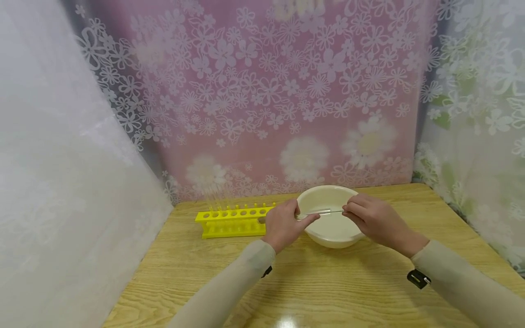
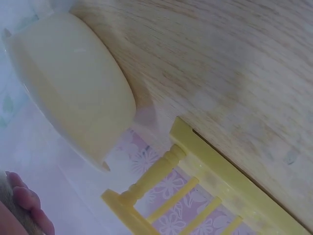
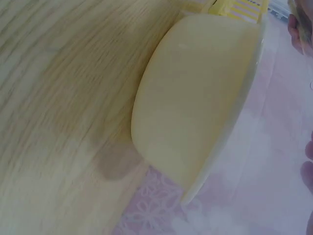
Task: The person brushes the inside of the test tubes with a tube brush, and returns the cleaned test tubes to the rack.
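Note:
My left hand [image 1: 284, 224] grips a clear glass test tube [image 1: 324, 212], held nearly level above a cream basin [image 1: 328, 241]. The tube's mouth points right. My right hand [image 1: 379, 223] pinches the thin wire handle of a test tube brush [image 1: 337, 211], which runs into that mouth. A grey-brown part, seemingly the bristles [image 1: 261, 219], shows past the left side of my left hand. Low in the left wrist view, the left hand's fingers [image 2: 30, 200] curl round this brownish part. Fingertips [image 3: 307, 171] of the right hand show at the right wrist view's edge.
A yellow test tube rack [image 1: 234, 235] stands left of the basin, with several thin clear glass pieces [image 1: 213, 198] upright at its left end. Both stand on a wood-grain table [image 1: 320, 291]. A flowered curtain [image 1: 262, 91] hangs behind, and pale sheets hang at both sides.

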Motion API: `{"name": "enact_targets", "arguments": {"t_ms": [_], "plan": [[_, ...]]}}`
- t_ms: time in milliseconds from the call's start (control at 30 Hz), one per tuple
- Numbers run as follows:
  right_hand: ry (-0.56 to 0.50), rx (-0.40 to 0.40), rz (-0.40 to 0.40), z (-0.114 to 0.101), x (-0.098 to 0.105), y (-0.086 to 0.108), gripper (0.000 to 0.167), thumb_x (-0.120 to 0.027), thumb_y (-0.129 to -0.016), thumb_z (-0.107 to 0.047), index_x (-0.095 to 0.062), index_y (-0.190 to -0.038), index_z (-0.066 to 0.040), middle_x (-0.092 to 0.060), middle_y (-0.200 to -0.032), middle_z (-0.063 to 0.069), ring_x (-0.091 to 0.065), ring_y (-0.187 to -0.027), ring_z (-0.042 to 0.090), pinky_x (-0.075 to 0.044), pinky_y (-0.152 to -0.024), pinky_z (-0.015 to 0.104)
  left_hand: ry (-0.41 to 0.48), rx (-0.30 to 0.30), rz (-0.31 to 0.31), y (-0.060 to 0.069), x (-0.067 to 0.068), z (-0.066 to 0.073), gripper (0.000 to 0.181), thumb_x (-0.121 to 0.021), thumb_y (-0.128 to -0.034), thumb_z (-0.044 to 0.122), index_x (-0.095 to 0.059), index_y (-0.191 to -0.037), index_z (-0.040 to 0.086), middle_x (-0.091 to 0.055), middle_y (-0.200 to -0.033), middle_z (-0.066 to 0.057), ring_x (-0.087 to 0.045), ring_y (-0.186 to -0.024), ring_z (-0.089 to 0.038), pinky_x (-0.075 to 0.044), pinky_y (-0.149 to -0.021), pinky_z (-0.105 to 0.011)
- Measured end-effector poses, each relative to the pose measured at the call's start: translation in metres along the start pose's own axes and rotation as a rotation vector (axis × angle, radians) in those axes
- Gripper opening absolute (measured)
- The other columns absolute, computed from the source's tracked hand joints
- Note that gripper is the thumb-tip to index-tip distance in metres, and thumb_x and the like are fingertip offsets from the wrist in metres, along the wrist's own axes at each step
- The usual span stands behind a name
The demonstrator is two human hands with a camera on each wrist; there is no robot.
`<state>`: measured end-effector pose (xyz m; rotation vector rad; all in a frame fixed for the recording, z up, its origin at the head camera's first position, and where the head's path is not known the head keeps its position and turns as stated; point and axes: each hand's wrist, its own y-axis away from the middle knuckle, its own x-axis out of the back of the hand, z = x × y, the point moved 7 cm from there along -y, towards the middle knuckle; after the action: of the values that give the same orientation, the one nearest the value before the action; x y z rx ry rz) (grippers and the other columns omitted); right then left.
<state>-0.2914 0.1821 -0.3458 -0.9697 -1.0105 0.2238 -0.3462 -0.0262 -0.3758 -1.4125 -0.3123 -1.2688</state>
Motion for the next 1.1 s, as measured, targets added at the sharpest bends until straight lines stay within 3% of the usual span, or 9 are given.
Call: {"name": "enact_targets", "arguments": {"t_ms": [100,167,333,567,633,700,833,1000,1100], "plan": [[-0.058,-0.057,-0.045,0.003,-0.002,0.001,0.021,-0.058,-0.104,-0.028,-0.067,-0.091,-0.013,-0.061,-0.086,-0.007,-0.052,-0.072,0.004,-0.045,-0.062,0.022,-0.004,-0.013,0.017,0.000,0.001,0.001,0.057,-0.055,-0.0855,0.078,-0.050,-0.079,0.022,-0.046,-0.061,0.009,-0.038,-0.048,-0.007,-0.026,-0.044,-0.023],[-0.123,-0.143,-0.090,0.008,-0.004,0.002,0.009,-0.067,-0.098,-0.022,-0.066,-0.092,-0.016,-0.060,-0.085,-0.010,-0.051,-0.072,0.000,-0.044,-0.062,0.020,-0.003,-0.022,0.023,0.001,0.001,0.001,0.057,-0.056,-0.0852,0.078,-0.050,-0.078,0.022,-0.045,-0.061,0.009,-0.038,-0.047,-0.006,-0.026,-0.044,-0.022],[-0.368,-0.398,-0.185,0.020,-0.012,0.008,0.008,-0.071,-0.095,-0.015,-0.065,-0.092,-0.020,-0.057,-0.080,-0.016,-0.047,-0.063,0.000,-0.042,-0.057,0.021,-0.015,-0.043,0.040,0.002,0.002,0.003,0.057,-0.057,-0.0848,0.078,-0.047,-0.077,0.022,-0.043,-0.060,0.009,-0.036,-0.047,-0.005,-0.024,-0.043,-0.021],[-0.447,-0.435,-0.174,0.021,-0.012,0.007,0.025,-0.069,-0.095,-0.007,-0.059,-0.085,-0.027,-0.050,-0.065,-0.010,-0.037,-0.054,0.001,-0.037,-0.052,0.021,-0.024,-0.038,0.038,0.002,0.002,0.004,0.056,-0.057,-0.0854,0.077,-0.046,-0.077,0.023,-0.042,-0.060,0.009,-0.037,-0.047,-0.005,-0.025,-0.044,-0.022],[-0.501,-0.491,-0.197,0.023,-0.015,0.009,0.021,-0.066,-0.097,-0.009,-0.060,-0.083,-0.023,-0.048,-0.063,-0.007,-0.036,-0.052,0.004,-0.036,-0.051,0.023,-0.025,-0.043,0.036,0.002,0.002,0.005,0.055,-0.058,-0.0853,0.076,-0.046,-0.077,0.023,-0.042,-0.060,0.009,-0.036,-0.047,-0.005,-0.024,-0.044,-0.022],[-0.587,-0.590,-0.234,0.027,-0.019,0.012,0.019,-0.063,-0.101,-0.013,-0.060,-0.082,-0.015,-0.046,-0.063,-0.005,-0.036,-0.050,0.009,-0.037,-0.050,0.026,-0.032,-0.056,0.044,0.003,0.002,0.006,0.055,-0.059,-0.0850,0.075,-0.045,-0.077,0.023,-0.041,-0.060,0.009,-0.036,-0.047,-0.005,-0.024,-0.044,-0.021],[-0.859,-0.865,-0.295,0.035,-0.028,0.018,0.032,-0.057,-0.104,-0.022,-0.054,-0.082,0.000,-0.044,-0.064,0.000,-0.038,-0.050,0.017,-0.040,-0.052,0.034,-0.068,-0.100,0.079,0.003,0.003,0.011,0.055,-0.060,-0.0849,0.075,-0.043,-0.077,0.023,-0.040,-0.060,0.010,-0.034,-0.046,-0.004,-0.022,-0.043,-0.020],[-1.191,-1.172,-0.322,0.033,-0.037,0.020,0.034,-0.050,-0.107,-0.022,-0.049,-0.077,-0.006,-0.038,-0.062,-0.002,-0.034,-0.050,0.012,-0.032,-0.051,0.034,-0.126,-0.137,0.135,0.002,0.007,0.016,0.056,-0.059,-0.0846,0.076,-0.044,-0.076,0.023,-0.038,-0.058,0.011,-0.034,-0.045,-0.004,-0.019,-0.043,-0.020],[-1.212,-1.232,-0.321,0.030,-0.037,0.020,0.033,-0.048,-0.107,-0.023,-0.049,-0.078,-0.007,-0.037,-0.063,-0.002,-0.035,-0.051,0.011,-0.031,-0.052,0.034,-0.121,-0.116,0.120,0.000,0.007,0.014,0.056,-0.058,-0.0851,0.077,-0.045,-0.076,0.023,-0.039,-0.057,0.010,-0.034,-0.044,-0.005,-0.020,-0.042,-0.021]]}}
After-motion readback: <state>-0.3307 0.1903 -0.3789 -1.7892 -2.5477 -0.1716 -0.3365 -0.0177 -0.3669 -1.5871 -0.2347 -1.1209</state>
